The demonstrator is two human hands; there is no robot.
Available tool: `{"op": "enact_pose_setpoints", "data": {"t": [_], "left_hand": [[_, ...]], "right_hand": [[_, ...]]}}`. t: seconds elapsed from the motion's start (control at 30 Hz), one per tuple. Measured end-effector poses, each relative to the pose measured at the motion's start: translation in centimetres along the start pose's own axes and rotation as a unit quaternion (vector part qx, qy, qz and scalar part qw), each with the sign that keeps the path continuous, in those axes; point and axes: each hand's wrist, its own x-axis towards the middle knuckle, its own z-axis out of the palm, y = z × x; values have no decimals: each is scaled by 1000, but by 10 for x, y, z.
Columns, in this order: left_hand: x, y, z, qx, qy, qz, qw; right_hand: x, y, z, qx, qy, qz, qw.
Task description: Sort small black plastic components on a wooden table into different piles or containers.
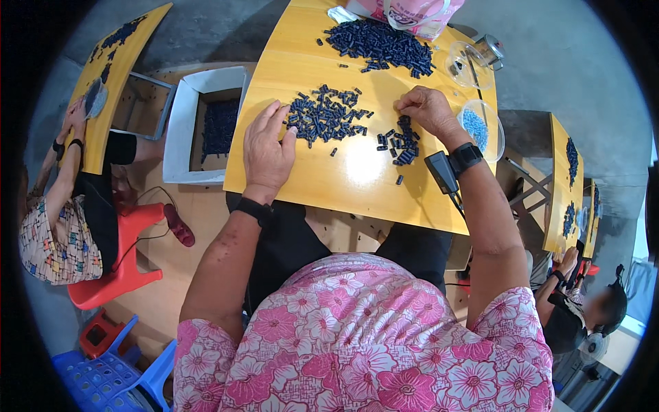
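Note:
My left hand (269,152) rests at the left edge of a loose pile of small black cylindrical pieces (322,118). Its fingers are apart, and the thumb and fingertips touch or nearly touch the outermost pieces. Above a smaller cluster of the same pieces (406,143), my right hand (431,113) has its thumb and fingertips pinched together. Whatever is in that pinch, if anything, is too small to make out. Close to my right wrist stands a clear round tub of small blue pieces (475,130).
At the table's (302,48) far side lie a large black heap (381,47), a pink bag (419,15), a clear tub (470,65) and a metal-lidded jar (489,49). A white box (189,130) with dark pieces stands left. People work at side tables.

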Motion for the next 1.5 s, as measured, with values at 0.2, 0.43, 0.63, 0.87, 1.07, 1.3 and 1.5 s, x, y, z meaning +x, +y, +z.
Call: {"op": "enact_pose_setpoints", "data": {"t": [0.2,0.43,0.63,0.87,1.07,1.3,1.5], "left_hand": [[-1,-1,-2,3,2,0,1000],[-1,0,-2,-7,-3,-8,1000],[-1,2,-3,-5,-2,-12,1000],[-1,1,-3,3,-3,-15,1000],[0,2,-3,10,-9,-17,1000],[0,5,-6,15,-17,-24,999],[0,6,-6,15,-15,-17,1000]], "right_hand": [[-3,-39,14,7,5,-19,1000],[3,-54,37,-127,28,-93,987],[5,-60,39,-155,5,-137,978],[21,-57,26,-200,37,-93,975],[49,-39,24,-94,160,-92,978],[64,-39,30,-101,157,-80,979],[63,-34,28,-98,150,-70,981]]}}
